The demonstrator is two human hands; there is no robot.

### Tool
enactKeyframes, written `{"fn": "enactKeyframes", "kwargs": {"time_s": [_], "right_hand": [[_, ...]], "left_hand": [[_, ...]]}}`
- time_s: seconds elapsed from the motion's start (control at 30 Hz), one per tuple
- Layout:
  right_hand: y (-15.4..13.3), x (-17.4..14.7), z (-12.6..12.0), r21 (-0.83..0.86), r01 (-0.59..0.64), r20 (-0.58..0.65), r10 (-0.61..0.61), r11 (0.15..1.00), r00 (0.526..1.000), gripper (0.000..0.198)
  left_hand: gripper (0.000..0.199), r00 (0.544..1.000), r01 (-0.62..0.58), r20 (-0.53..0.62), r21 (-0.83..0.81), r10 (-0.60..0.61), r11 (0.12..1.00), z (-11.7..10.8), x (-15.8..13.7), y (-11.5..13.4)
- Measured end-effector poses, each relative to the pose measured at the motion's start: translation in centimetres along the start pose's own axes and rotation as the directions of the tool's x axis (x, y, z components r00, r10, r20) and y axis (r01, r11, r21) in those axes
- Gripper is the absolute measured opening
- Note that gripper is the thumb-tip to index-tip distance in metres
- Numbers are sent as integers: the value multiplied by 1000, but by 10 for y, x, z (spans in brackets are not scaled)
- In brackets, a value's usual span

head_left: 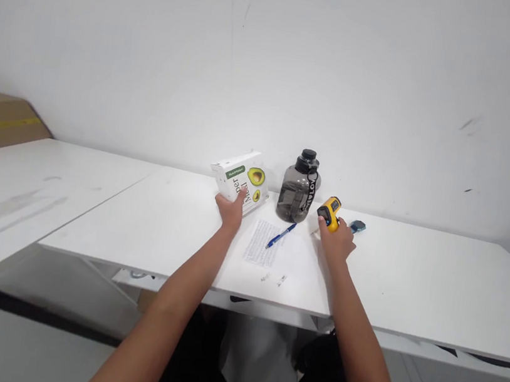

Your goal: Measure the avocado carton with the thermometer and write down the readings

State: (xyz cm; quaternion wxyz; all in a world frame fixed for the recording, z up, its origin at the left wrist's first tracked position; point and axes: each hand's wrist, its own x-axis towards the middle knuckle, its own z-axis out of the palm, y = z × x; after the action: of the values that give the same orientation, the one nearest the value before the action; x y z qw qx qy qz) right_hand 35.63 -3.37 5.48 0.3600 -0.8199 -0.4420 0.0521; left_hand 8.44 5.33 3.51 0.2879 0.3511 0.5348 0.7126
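Observation:
My left hand [230, 210] grips a white box [232, 181] printed with avocados, tilted over the table left of a dark water bottle. In my right hand [337, 242] is a yellow and black infrared thermometer [329, 213], its handle hidden by my fingers. Between the hands stands the translucent grey bottle [293, 191] with a black lid and a lettered strap. A blue pen [281, 236] lies on a printed sheet of paper [256, 248] in front of it. Just beyond my right hand is a small blue-grey object [358, 226] whose kind I cannot make out.
The white table [432, 279] runs along a white wall [273, 61]. A cardboard box [2, 119] with yellow tape sits at the far left. Two small printed scraps [281, 280] lie near the front edge. Below, a shelf [266, 311] runs under the tabletop.

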Motion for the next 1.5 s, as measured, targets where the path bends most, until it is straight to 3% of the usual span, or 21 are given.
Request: {"fn": "enactKeyframes", "kwargs": {"time_s": [0.13, 0.27, 0.37, 0.5, 0.57, 0.93, 1.1, 1.27, 1.5], "right_hand": [[-2, -9, 0, 218, 196, -162, -162, 956, 973, 74], [3, -20, 9, 188, 476, -292, -414, 859, 862, 81], [7, -26, 17, 92, 677, -324, -621, 730, 714, 81], [6, -32, 26, 21, 880, -463, -776, 475, 429, 77], [4, -33, 27, 7, 905, -497, -784, 426, 372, 74], [3, -33, 23, 132, 884, -505, -737, 449, 450, 71], [2, -35, 23, 152, 882, -521, -722, 447, 456, 71], [3, -35, 24, 164, 843, -464, -715, 512, 524, 80], [4, -35, 25, 241, 848, -452, -719, 472, 528, 75]], "left_hand": [[56, 995, -93, 27, -24, 94, 995, 0, -9, 11], [74, 946, -289, 134, -61, 294, 956, -2, -25, 21], [88, 885, -365, 230, -195, 404, 910, -2, -36, 22], [86, 836, -374, 294, -312, 463, 873, 1, -40, 15], [79, 812, -383, 318, -342, 490, 858, 1, -38, 8], [66, 772, -416, 361, -334, 523, 846, 0, -33, -4], [70, 766, -422, 373, -324, 524, 847, -1, -32, -4], [66, 757, -433, 377, -323, 534, 841, -1, -31, -4], [69, 748, -426, 402, -320, 528, 847, -2, -28, -4]]}}
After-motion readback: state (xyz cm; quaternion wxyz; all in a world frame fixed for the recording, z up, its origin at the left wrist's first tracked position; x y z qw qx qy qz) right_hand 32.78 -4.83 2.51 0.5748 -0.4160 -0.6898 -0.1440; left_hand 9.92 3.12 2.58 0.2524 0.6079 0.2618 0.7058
